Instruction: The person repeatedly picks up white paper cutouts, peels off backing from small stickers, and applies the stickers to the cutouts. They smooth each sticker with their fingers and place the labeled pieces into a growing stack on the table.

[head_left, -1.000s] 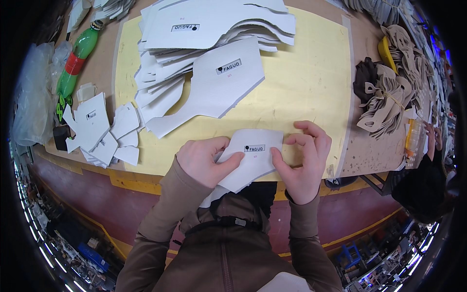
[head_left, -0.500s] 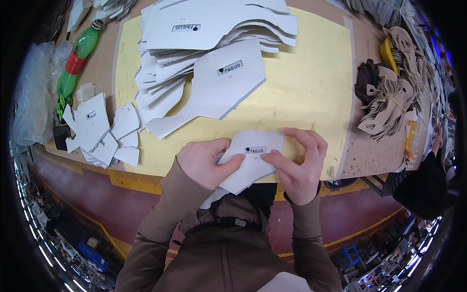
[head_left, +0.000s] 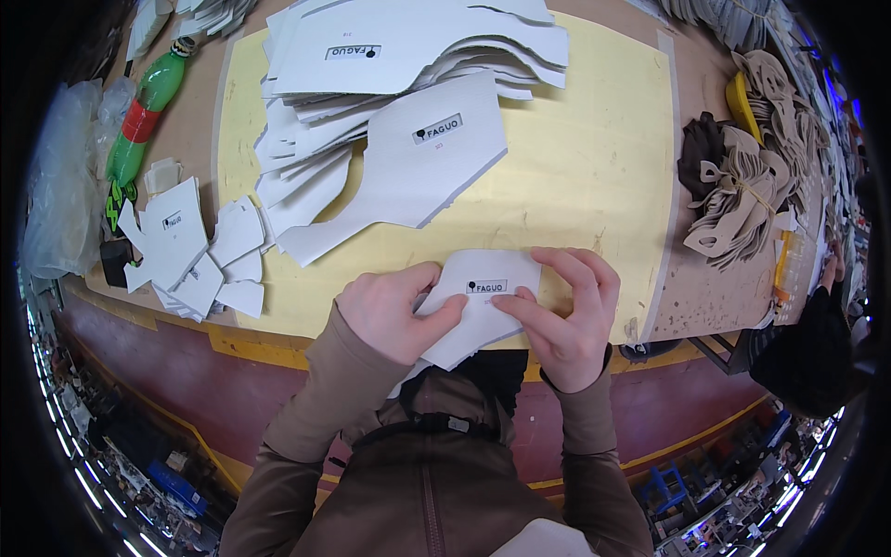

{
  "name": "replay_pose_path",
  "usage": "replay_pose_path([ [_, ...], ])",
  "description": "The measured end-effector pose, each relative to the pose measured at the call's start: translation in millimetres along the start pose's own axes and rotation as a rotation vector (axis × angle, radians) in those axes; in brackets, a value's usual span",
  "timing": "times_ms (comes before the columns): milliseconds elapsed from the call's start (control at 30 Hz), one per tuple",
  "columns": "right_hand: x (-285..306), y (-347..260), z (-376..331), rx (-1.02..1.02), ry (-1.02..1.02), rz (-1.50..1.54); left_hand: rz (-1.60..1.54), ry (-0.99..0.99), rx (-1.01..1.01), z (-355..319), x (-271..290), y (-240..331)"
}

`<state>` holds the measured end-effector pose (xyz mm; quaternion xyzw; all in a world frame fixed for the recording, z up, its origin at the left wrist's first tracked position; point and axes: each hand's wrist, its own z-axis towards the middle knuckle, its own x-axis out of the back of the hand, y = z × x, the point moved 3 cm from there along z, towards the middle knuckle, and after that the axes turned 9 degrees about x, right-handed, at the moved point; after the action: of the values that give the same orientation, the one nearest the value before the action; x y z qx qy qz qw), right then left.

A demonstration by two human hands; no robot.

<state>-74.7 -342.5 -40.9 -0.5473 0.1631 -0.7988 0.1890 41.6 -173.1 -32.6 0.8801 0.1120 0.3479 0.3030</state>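
A white cut shoe-upper piece (head_left: 483,320) with a small dark-framed label hangs partly over the table's near edge in front of me. My left hand (head_left: 392,311) is closed on its left side, thumb on top beside the label and fingers underneath. With my right hand (head_left: 571,311) I grip the right side: the thumb presses just under the label, and the bent fingers lie at the upper right edge. Beyond my hands a larger white piece (head_left: 422,162) with a similar label leans against a stack of white pieces (head_left: 371,65).
Small white pieces (head_left: 176,237) lie in a loose heap at the left, near a green bottle (head_left: 148,121) and clear plastic bags (head_left: 65,186). Tied bundles of beige pieces (head_left: 738,195) sit at the right on the yellow-covered table (head_left: 594,167). Another person's dark sleeve (head_left: 807,357) shows far right.
My right thumb has slid slightly left under the label, and the right fingers have shifted a little left along the edge. The left hand stays nearly still.
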Motion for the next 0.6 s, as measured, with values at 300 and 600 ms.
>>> replay_pose_path([
  [300,0.0,-0.4,-0.2,-0.001,0.014,-0.002,0.046,0.052,0.034,-5.9,-3.3,6.9],
  [600,-3.6,-2.0,-2.9,0.030,0.007,-0.051,0.105,0.097,0.026,-6.3,-7.8,6.4],
])
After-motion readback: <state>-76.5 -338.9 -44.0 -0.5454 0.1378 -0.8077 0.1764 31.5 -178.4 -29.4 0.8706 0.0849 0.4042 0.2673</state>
